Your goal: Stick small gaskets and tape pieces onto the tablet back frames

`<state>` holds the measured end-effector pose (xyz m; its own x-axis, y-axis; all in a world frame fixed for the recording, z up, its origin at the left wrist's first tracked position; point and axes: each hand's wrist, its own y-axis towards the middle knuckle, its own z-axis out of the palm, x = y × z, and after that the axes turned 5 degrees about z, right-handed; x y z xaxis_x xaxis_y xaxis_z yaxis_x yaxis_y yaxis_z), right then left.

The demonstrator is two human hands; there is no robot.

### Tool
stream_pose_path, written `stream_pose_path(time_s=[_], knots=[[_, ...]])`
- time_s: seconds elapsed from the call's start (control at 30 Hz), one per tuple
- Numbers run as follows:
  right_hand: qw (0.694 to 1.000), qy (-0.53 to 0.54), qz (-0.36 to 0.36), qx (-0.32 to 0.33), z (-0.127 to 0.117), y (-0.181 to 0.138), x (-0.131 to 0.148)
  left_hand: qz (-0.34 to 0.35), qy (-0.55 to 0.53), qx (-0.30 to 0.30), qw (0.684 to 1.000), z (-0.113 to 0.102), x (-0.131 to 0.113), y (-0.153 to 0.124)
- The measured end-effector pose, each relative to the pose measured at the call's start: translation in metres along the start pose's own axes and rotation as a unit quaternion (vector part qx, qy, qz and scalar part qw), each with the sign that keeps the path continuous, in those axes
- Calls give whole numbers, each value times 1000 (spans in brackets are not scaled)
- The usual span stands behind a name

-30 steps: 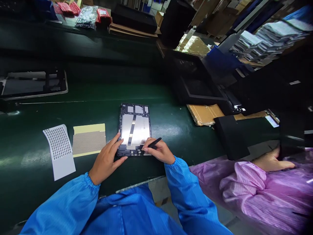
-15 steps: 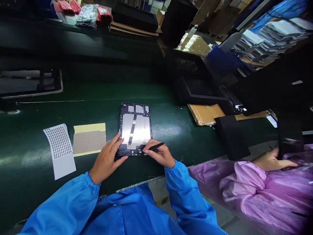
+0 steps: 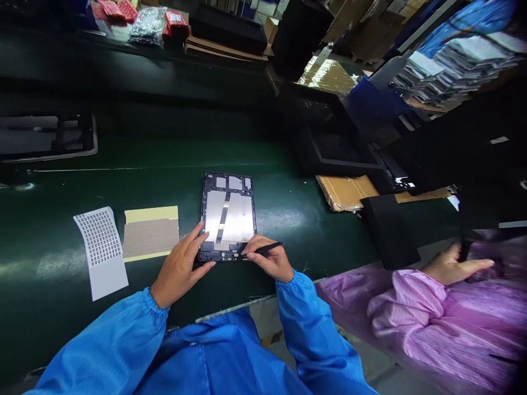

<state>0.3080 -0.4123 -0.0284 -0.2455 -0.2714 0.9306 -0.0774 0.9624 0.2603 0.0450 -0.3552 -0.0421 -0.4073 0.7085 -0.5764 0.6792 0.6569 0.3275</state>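
Observation:
An opened tablet (image 3: pixel 236 214) lies on the green bench, its silver back plate and black frame exposed, with a dark ribbon cable (image 3: pixel 223 216) running down the plate. My left hand (image 3: pixel 179 266) rests at its lower left corner, fingers spread along the side edge and thumb at the bottom edge. Black tweezers (image 3: pixel 269 247) are pinched in my right hand (image 3: pixel 272 263), tips down at the tablet's lower right end. The fingers partly hide that corner. Left of the tablet lie a yellow-edged sheet of thin strips (image 3: pixel 151 237) and a white sheet of small dark stickers (image 3: pixel 101 247).
Another open tablet-like part (image 3: pixel 49 137) lies at the far left. Cardboard (image 3: pixel 348 192) and a black slab (image 3: pixel 387 230) lie to the right. Beside me a co-worker's hand (image 3: pixel 453 267) in a pink sleeve is close to dark panels. Red packets (image 3: pixel 175 21) lie at the back.
The tweezers in my right hand have tilted slightly, their rear end swinging to the right. My left hand and the tablet stay put. The co-worker's hand has shifted a little left.

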Motion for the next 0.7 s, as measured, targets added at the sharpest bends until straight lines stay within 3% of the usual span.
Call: stream_pose_path(time_s=[0.7], knots=[[999, -31, 41, 1, 1, 1, 5, 8, -4, -13, 1000, 4, 1, -2]])
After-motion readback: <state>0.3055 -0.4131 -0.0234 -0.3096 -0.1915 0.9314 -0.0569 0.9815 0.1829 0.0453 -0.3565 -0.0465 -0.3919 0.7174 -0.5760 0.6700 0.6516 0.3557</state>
